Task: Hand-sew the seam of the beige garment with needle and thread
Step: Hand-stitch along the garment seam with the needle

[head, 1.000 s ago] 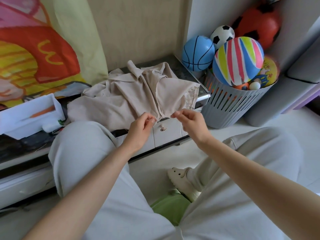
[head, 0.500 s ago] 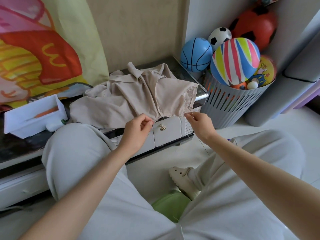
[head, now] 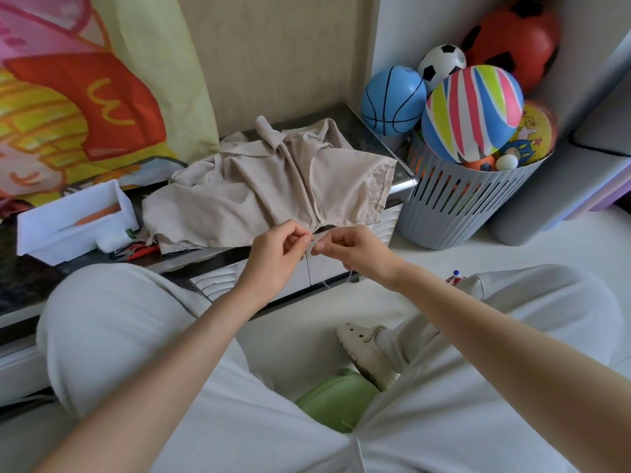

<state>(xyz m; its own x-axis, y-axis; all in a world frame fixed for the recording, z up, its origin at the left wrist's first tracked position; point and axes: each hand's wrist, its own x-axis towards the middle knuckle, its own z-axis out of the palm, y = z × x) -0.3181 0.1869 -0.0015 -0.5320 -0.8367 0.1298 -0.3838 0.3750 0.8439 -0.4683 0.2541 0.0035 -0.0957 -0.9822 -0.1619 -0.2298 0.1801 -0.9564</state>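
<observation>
Both hands are up front, meeting just at the near edge of the beige garment (head: 269,189).
- Your left hand (head: 278,257): fingers curled, thumb and forefinger pinched tight at the tip.
- Your right hand (head: 356,249): same pinch, fingertips almost touching the left's.
- Thread (head: 348,281): a fine strand sits in both pinches, and loose ends hang below the right hand. The needle is too small to make out.
- I can't tell if either hand also touches the cloth.

The garment lies crumpled on the dark top of the low cabinet (head: 358,131), with its hem hanging just over the front edge, right behind your fingertips.

Around it:
- A white tray (head: 41,227) sits to the left on the same top, with something orange inside.
- A red-handled tool (head: 136,250) lies just beside the tray, half under the cloth edge.
- A grey slotted basket (head: 454,206) stands on the floor to the right, against the cabinet end.
- A striped ball (head: 473,112) sits on top of the basket, with a blue basketball (head: 392,100) just left of it.
- A green stool (head: 338,397) is between your knees, with a cream clog (head: 365,349) just above it.
</observation>
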